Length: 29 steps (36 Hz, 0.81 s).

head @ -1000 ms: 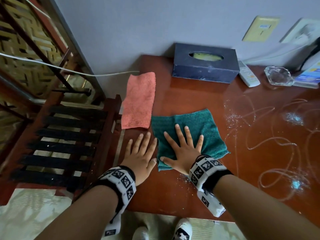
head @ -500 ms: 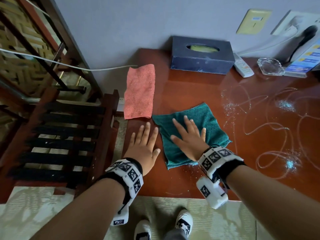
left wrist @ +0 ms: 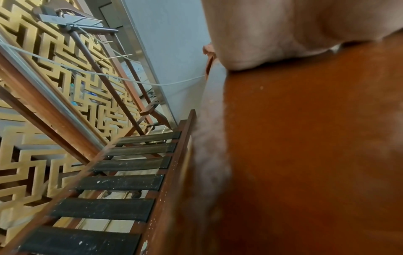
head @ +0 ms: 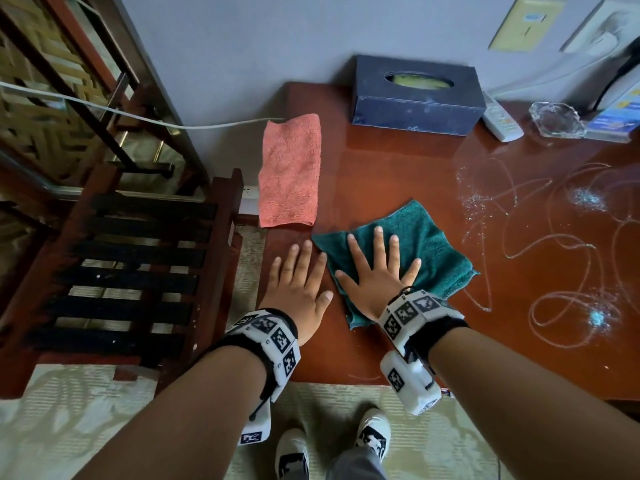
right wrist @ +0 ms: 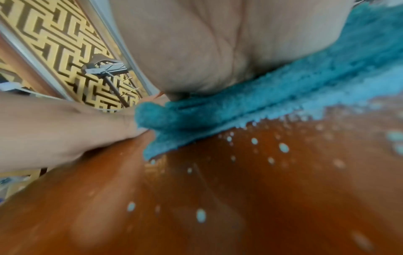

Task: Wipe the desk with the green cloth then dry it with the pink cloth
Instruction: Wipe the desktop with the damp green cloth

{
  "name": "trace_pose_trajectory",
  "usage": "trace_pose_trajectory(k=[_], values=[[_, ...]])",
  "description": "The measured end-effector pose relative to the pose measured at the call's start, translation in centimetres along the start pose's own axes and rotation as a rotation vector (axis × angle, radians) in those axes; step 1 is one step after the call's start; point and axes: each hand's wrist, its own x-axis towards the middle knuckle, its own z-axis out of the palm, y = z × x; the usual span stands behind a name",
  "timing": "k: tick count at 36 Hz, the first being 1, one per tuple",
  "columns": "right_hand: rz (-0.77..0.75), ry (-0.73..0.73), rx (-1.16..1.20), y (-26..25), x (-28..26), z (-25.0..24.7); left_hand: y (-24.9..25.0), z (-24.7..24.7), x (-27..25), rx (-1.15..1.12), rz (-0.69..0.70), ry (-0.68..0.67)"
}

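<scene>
The green cloth (head: 419,251) lies flat on the reddish-brown desk (head: 398,174), and my right hand (head: 375,271) presses on it with fingers spread straight. In the right wrist view the palm sits on the cloth (right wrist: 305,96) with white droplets on the wood just in front. My left hand (head: 298,282) rests flat on the bare desk beside the cloth, near the desk's left edge. The pink cloth (head: 290,174) lies folded along the left edge, beyond the left hand. White streaks and foamy spots (head: 561,237) cover the desk to the right.
A dark blue tissue box (head: 415,95) stands at the back by the wall, with a white remote (head: 500,119), a glass ashtray (head: 557,124) and a card stand to its right. A slatted wooden rack (head: 138,271) stands left of the desk.
My right hand has slid the green cloth a little to the right and back, turning it slightly. The left hand has stayed flat on the desk.
</scene>
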Motion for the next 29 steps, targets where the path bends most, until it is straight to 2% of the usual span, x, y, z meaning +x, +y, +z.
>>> trace_pose_trajectory(k=[15, 17, 20, 24, 29], values=[[-0.250, -0.110, -0.195, 3.4, -5.1, 1.4, 0.1, -0.3, 0.0, 0.013, -0.007, -0.035], [-0.204, -0.101, -0.090, 3.0, -5.3, 0.5, 0.1, -0.3, -0.1, 0.017, -0.007, -0.032], [-0.053, -0.030, 0.087, 1.5, -4.8, -0.2, 0.1, -0.2, 0.0, 0.016, -0.009, -0.027], [0.115, -0.019, 0.142, -0.6, -3.6, 1.0, 0.1, -0.1, 0.0, 0.022, -0.015, -0.012], [0.107, 0.039, 0.086, -1.0, -4.2, 2.8, 0.2, -0.1, 0.0, 0.036, -0.017, 0.001]])
